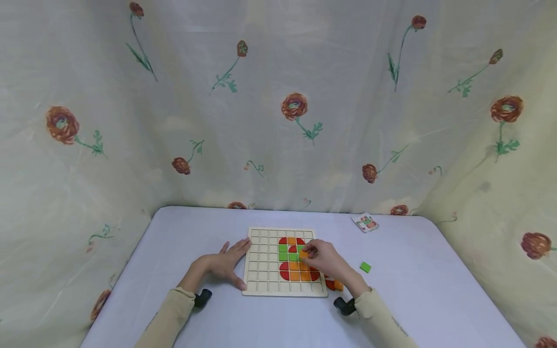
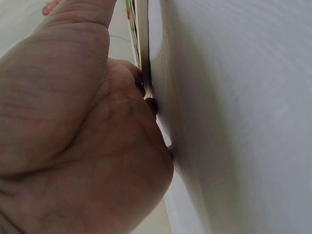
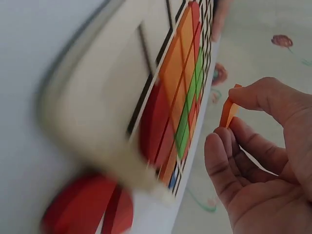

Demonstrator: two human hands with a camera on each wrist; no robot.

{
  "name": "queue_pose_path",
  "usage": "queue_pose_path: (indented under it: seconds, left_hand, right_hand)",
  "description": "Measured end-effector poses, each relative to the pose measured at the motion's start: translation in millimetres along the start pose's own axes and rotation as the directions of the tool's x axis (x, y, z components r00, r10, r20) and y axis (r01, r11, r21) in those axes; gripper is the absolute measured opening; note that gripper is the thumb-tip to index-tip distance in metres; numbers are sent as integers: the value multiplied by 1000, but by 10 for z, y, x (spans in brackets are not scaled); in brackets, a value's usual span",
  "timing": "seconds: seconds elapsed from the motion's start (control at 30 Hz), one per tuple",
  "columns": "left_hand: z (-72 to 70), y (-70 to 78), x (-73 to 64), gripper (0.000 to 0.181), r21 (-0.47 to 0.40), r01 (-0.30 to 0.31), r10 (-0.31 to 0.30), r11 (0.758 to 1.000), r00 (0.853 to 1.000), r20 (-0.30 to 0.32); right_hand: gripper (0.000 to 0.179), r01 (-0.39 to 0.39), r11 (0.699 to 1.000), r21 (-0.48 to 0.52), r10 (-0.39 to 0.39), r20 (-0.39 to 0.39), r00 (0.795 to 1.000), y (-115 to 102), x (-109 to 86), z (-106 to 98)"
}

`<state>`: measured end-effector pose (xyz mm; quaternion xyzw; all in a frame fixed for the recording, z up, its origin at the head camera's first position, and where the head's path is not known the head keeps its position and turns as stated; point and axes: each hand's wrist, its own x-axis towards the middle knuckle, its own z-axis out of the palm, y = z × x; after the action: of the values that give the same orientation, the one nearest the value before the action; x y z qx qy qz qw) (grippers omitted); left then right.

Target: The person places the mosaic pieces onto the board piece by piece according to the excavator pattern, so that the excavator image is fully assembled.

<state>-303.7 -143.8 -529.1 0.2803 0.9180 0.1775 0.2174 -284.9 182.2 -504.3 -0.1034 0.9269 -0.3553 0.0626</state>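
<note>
I've R grip (image 1: 326, 261) pinching orange tile (image 3: 230, 111) over board (image 1: 261, 265), right half; L grip (image 1: 225, 264) spread, touching left edge. Tile's prob. light, stiff; I'd hold opp. edges.

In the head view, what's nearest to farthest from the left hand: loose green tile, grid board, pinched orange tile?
1. Grid board: touching the left hand.
2. Orange tile: pinched in the right hand.
3. Green tile: beyond the right hand.
</note>
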Motion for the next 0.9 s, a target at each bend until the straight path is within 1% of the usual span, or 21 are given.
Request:
queue_pose_path:
  seconds: [0.13, 0.27, 0.4, 0.5, 0.8, 0.9]
  left_hand:
    - [-4, -3, -2, 129, 0, 1, -1, 1000, 1000, 1]
    - [1, -10, -1, 129, 1, 12, -12, 1000, 1000, 6]
    - [6, -11, 6, 129, 5, 15, -15, 1000, 1000, 7]
    - [0, -1, 9, 128, 6, 10, -10, 1000, 1000, 8]
    - [-17, 24, -15, 126, 0, 12, -12, 1000, 1000, 13]
    - [-21, 26, -31, 126, -2, 9, -9, 1000, 1000, 14]
  right_hand:
    - [18, 101, 995, -21, -100, 29, 995, -164, 196, 176]
    - [17, 186, 980, -68, -183, 47, 982, -288, 380, 312]
    - [17, 191, 974, -122, -184, 69, 980, -335, 524, 433]
    - [17, 170, 975, -144, -159, 85, 984, -331, 589, 497]
    - [14, 170, 974, -147, -151, 135, 979, -370, 682, 478]
    - [15, 189, 969, -159, -167, 146, 975, -381, 694, 481]
